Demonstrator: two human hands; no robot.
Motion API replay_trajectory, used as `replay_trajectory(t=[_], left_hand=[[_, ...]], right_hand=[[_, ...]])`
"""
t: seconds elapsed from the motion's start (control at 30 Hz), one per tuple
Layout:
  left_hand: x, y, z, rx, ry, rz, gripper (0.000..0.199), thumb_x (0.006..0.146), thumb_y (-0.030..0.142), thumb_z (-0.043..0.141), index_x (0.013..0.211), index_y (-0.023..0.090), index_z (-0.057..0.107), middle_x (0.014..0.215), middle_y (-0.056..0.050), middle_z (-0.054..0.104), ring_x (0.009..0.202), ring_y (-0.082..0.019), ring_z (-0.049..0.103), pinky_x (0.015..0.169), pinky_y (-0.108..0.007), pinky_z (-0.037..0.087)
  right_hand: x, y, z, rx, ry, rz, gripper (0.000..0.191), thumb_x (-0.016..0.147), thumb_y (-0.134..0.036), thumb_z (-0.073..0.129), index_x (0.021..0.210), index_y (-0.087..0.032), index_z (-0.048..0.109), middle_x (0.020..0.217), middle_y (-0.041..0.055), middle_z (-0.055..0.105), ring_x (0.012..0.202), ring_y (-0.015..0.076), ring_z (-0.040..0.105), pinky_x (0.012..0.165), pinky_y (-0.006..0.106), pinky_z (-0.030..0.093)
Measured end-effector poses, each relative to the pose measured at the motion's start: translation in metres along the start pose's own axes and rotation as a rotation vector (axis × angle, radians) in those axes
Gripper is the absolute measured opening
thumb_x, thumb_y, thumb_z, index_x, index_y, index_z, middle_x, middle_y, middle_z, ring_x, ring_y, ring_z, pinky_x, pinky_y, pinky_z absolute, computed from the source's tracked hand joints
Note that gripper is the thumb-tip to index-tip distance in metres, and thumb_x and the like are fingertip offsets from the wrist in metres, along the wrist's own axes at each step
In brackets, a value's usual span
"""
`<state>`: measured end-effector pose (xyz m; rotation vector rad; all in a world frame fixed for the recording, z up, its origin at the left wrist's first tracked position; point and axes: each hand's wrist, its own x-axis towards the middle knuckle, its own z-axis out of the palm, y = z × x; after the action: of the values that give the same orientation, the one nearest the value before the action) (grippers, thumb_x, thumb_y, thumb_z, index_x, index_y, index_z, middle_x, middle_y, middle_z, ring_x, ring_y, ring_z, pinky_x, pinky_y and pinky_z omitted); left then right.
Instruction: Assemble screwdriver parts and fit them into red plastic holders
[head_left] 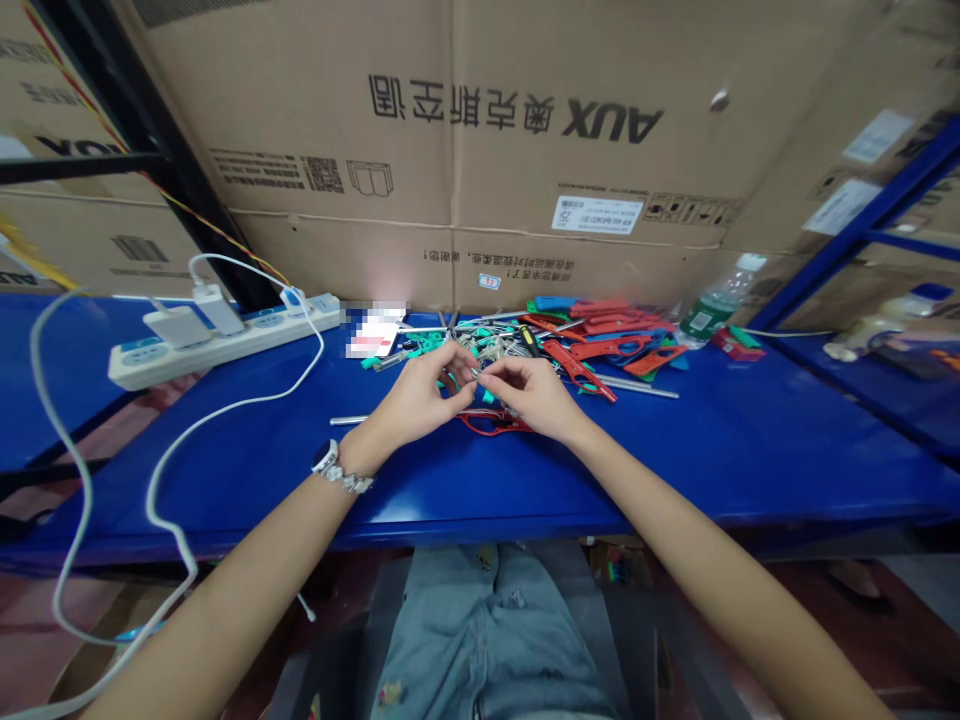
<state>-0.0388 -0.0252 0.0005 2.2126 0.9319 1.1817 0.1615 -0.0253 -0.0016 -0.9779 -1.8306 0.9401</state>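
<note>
Both hands meet above the middle of the blue table (465, 495), fingertips nearly touching. My left hand (431, 393), with a watch and bracelet at its wrist, pinches a tiny metallic part (475, 373) together with my right hand (534, 395); the part is too small to name. Below them on the table lies a red plastic lighter-like casing (491, 424), partly covered by my right hand. Just behind my hands spreads a pile of metal rods and green parts (427, 342). Red casings (622, 318) are heaped to the right of it.
A white power strip (225, 345) with chargers and a looping white cable (161, 470) occupies the left. A green-labelled bottle (712, 310) stands at the back right, near a small red box (739, 345). Large cardboard (450, 200) rises behind the table.
</note>
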Motion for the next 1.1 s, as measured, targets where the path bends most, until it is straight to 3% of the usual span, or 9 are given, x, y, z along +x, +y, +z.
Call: replay_trajectory(t=[0.1,0.3,0.43,0.53,0.7,0.9,1.1], left_hand=[[0.000,-0.001,-0.003,-0.007,-0.049,0.073,0.018,0.088,0.022,0.067,0.106,0.017,0.067,0.096,-0.005,0.072,0.079,-0.014,0.067,0.071,-0.027,0.057],[-0.001,-0.005,-0.011,0.069,-0.136,0.110,0.008,0.093,0.025,0.068,0.095,0.020,0.075,0.083,-0.002,0.073,0.073,-0.013,0.065,0.071,-0.026,0.054],[-0.005,-0.005,-0.019,0.119,-0.184,0.123,0.015,0.096,0.028,0.066,0.089,0.021,0.078,0.083,-0.002,0.073,0.074,-0.014,0.067,0.072,-0.028,0.053],[-0.011,-0.005,-0.022,0.121,-0.245,0.089,0.016,0.097,0.031,0.067,0.092,0.022,0.080,0.086,-0.003,0.073,0.076,-0.015,0.068,0.073,-0.029,0.053],[-0.013,-0.006,-0.016,0.158,-0.288,0.062,0.018,0.096,0.031,0.065,0.093,0.023,0.081,0.090,-0.005,0.071,0.082,-0.017,0.068,0.077,-0.031,0.054],[-0.007,-0.006,-0.012,0.176,-0.304,0.025,0.015,0.095,0.027,0.066,0.094,0.023,0.081,0.093,-0.005,0.072,0.084,-0.017,0.068,0.079,-0.032,0.054],[-0.003,-0.007,-0.013,0.178,-0.377,0.004,0.015,0.094,0.024,0.066,0.090,0.022,0.080,0.090,-0.005,0.070,0.083,-0.018,0.067,0.079,-0.032,0.054]], right_hand=[[0.000,0.000,0.001,0.113,-0.012,0.065,0.033,0.081,-0.050,0.076,0.082,-0.021,0.062,0.065,-0.0026,0.060,0.057,0.0129,0.053,0.056,0.028,0.041],[0.001,0.003,0.003,0.197,-0.018,0.078,0.044,0.074,-0.050,0.084,0.083,-0.024,0.051,0.067,-0.0048,0.061,0.057,0.0125,0.055,0.057,0.028,0.044],[-0.002,0.000,-0.008,0.065,-0.094,0.014,0.032,0.084,-0.049,0.075,0.089,-0.022,0.058,0.077,0.0001,0.068,0.068,0.0159,0.062,0.065,0.031,0.049],[-0.011,-0.002,-0.023,-0.168,-0.042,-0.088,0.019,0.093,-0.039,0.065,0.088,-0.021,0.063,0.085,0.0034,0.070,0.076,0.0177,0.063,0.074,0.035,0.050],[-0.033,-0.001,-0.039,-0.470,-0.161,-0.263,0.006,0.089,-0.016,0.063,0.088,-0.020,0.066,0.092,0.0065,0.068,0.093,0.0230,0.061,0.090,0.043,0.048],[-0.043,0.004,-0.036,-0.558,-0.246,-0.267,0.016,0.086,-0.018,0.071,0.102,-0.021,0.072,0.100,0.0070,0.063,0.098,0.0243,0.059,0.095,0.045,0.047],[-0.042,0.008,-0.035,-0.525,-0.281,-0.238,0.014,0.091,-0.018,0.070,0.104,-0.021,0.074,0.099,0.0070,0.064,0.100,0.0238,0.059,0.093,0.043,0.047]])
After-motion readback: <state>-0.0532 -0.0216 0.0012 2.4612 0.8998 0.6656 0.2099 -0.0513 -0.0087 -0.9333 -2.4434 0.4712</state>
